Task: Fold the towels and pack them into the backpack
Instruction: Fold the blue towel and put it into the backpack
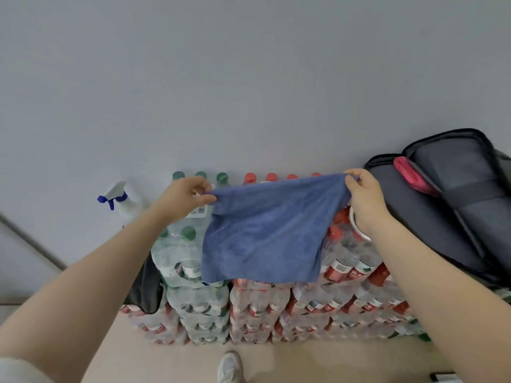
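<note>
Your left hand (pixel 184 199) and right hand (pixel 364 195) each pinch an upper corner of the blue towel (pixel 269 230) at frame centre. Its top edge runs left-right and the rest hangs down before stacked bottle packs (pixel 318 305). The open backpack (pixel 448 211) lies at right.

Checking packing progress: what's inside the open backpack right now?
Inside the open backpack one rolled pink towel sits tucked by the grey divider. Deeper pockets are hidden. The blue towel is outside, pinched between left hand and right hand.
</note>
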`<state>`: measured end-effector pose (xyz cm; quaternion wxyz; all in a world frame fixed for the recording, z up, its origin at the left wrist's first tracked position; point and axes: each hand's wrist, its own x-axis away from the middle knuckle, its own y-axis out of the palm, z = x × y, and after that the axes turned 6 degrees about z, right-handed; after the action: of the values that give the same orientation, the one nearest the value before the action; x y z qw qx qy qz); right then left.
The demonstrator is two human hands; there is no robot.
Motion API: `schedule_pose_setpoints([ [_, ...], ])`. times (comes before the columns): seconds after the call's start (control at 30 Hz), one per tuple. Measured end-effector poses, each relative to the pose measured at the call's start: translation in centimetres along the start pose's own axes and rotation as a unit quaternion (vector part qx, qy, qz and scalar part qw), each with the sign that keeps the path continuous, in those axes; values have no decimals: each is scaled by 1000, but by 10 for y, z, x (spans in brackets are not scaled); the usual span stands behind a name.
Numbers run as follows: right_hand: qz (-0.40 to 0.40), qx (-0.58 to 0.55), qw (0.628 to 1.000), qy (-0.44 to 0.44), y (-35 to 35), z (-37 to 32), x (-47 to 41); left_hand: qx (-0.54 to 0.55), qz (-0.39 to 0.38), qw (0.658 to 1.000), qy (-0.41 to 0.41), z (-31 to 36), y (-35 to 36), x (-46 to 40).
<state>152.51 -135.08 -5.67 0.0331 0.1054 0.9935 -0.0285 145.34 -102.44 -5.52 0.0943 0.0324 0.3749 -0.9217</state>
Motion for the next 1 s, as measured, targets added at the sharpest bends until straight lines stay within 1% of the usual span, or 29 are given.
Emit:
schedule_pose_setpoints([
  [0.03, -2, -20, 1000, 9, -3, 1, 5, 86, 51, 995, -27, 2, 0, 12],
  [0.1, -15, -60, 998, 31, -10, 3, 16, 225, 125, 965, -56, 9, -1, 35],
  [0.17, -42, -98, 993, 53, -15, 2, 28, 309, 151, 937, -64, 15, -4, 55],
  [0.23, -67, -127, 987, 65, -15, -2, 41, 392, 155, 905, -62, 20, -8, 72],
  [0.3, -66, -123, 989, 42, -12, -8, 49, 434, 167, 883, -62, 20, -15, 82],
  [0.37, -46, -58, 997, -19, -5, -12, 52, 410, 191, 889, -72, 16, -22, 85],
  [0.43, -41, 35, 996, -77, 6, -10, 49, 350, 211, 908, -95, 6, -25, 84],
  [0.57, -56, 207, 965, -151, 31, 1, 31, 252, 238, 928, -135, -17, -25, 68],
  [0.63, -61, 285, 941, -169, 47, 8, 18, 159, 250, 945, -136, -28, -25, 53],
  [0.7, -55, 346, 922, -166, 65, 12, 1, 35, 232, 963, -129, -40, -29, 30],
  [0.77, -50, 387, 908, -153, 83, 14, -17, -17, 210, 969, -128, -50, -32, 2],
  [0.8, -52, 390, 908, -143, 93, 15, -26, -24, 202, 971, -129, -55, -33, -13],
  [0.87, -56, 366, 923, -104, 111, 19, -46, -27, 184, 974, -127, -63, -34, -46],
  [0.93, -40, 353, 932, -64, 126, 24, -67, -6, 172, 976, -132, -70, -33, -75],
  [1.0, -18, 354, 934, -39, 137, 30, -85, 15, 163, 977, -134, -77, -29, -100],
])
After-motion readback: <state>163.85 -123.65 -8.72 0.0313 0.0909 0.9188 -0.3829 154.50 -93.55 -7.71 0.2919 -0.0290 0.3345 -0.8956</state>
